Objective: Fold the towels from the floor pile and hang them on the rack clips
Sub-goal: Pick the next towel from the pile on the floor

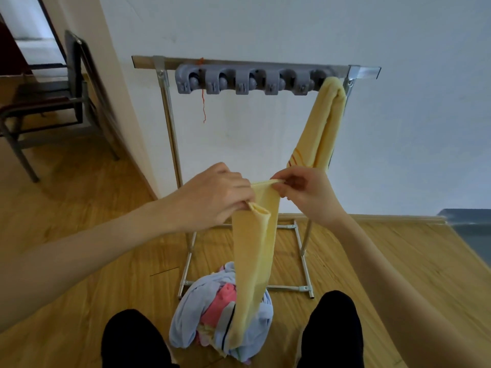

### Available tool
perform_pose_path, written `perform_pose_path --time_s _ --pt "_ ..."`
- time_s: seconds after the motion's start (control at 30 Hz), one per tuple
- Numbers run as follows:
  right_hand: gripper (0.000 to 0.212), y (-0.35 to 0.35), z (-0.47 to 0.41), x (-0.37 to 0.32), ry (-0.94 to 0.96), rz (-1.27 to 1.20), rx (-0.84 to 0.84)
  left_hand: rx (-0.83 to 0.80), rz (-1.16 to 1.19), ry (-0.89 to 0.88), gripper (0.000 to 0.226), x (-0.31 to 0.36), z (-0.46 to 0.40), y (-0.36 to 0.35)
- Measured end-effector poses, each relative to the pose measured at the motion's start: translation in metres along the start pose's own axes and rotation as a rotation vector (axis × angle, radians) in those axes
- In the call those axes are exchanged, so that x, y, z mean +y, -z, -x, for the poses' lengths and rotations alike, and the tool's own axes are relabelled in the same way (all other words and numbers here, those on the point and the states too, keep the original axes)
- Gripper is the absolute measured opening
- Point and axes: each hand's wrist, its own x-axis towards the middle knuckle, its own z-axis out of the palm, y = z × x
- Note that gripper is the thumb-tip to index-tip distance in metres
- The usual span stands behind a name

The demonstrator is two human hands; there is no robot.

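From the head view, the left hand [218,193] and right hand [305,192] both pinch the top edge of a pale yellow towel [255,251] that hangs down onto the floor pile [191,314] at the rack's [170,123] base, while another yellow towel [318,123] hangs from the rightmost grey clip [320,81] near the top bar's right end

A pale yellow towel [255,243], folded into a long narrow strip, hangs upright at centre, its lower end on the floor pile [220,312] of blue, pink and white towels at 6 o'clock. Another yellow towel [321,120] hangs doubled from the rightmost of the grey rack clips [252,81] at 1 o'clock.
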Motion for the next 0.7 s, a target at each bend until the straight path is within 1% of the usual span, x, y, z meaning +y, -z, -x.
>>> perform_pose_path --time_s 0.1,0.17,0.37,0.53,0.7 --pt "0.009 0.005 -0.006 -0.015 0.013 -0.056 -0.012 0.091 0.049 0.141 0.036 -0.008 -0.010 0.003" --pt "0.010 0.007 -0.010 -0.023 0.017 -0.088 -0.024 0.148 0.073 0.187 0.041 -0.011 -0.016 0.005" --pt "0.010 0.010 -0.016 -0.031 0.024 -0.151 -0.008 0.261 0.033 0.224 0.042 -0.007 -0.027 0.007" --pt "0.013 0.015 -0.016 -0.034 0.015 -0.225 -0.047 0.335 0.022 0.249 0.041 -0.005 -0.031 0.008" --pt "0.020 0.016 -0.010 -0.037 0.020 -0.291 -0.068 0.371 0.049 0.280 0.032 -0.003 -0.034 0.007"
